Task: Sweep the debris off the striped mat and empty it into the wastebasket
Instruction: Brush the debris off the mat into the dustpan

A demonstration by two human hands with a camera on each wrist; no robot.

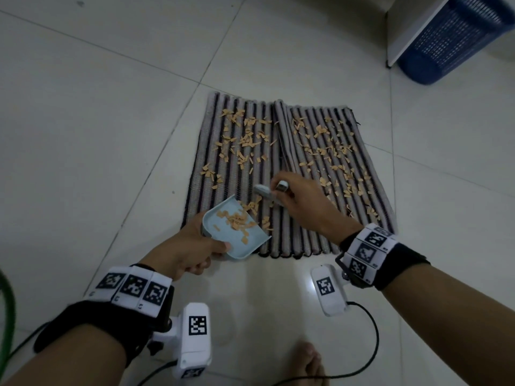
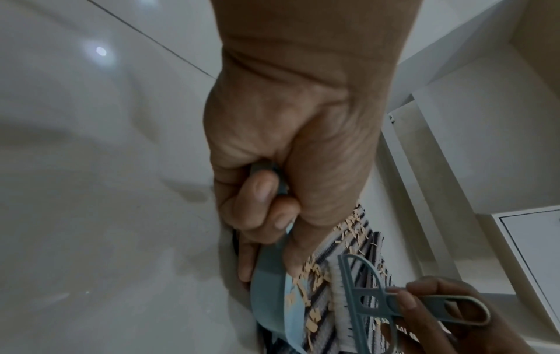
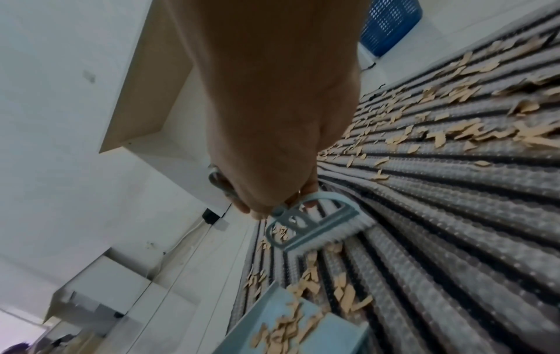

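Note:
A striped mat (image 1: 303, 224) lies on the tiled floor, strewn with tan paper debris (image 1: 245, 140). My left hand (image 1: 189, 246) grips the handle of a light blue dustpan (image 1: 223, 235) at the mat's near left corner; several tan scraps lie in the pan (image 3: 291, 328). My right hand (image 1: 295, 201) holds a small grey-blue brush (image 1: 264, 190) just beyond the pan's mouth, its white bristles (image 3: 342, 233) on the mat. The left wrist view shows the brush (image 2: 379, 297) beside the dustpan (image 2: 272, 287). A blue wastebasket (image 1: 457, 37) stands at the far right.
White furniture (image 1: 412, 29) stands next to the wastebasket. My bare foot (image 1: 309, 363) is on the tiles near the mat's front edge. Cables trail from both wrist cameras, and a green hose (image 1: 7, 316) curves at the left edge. A white cabinet (image 2: 533, 258) stands beyond the mat.

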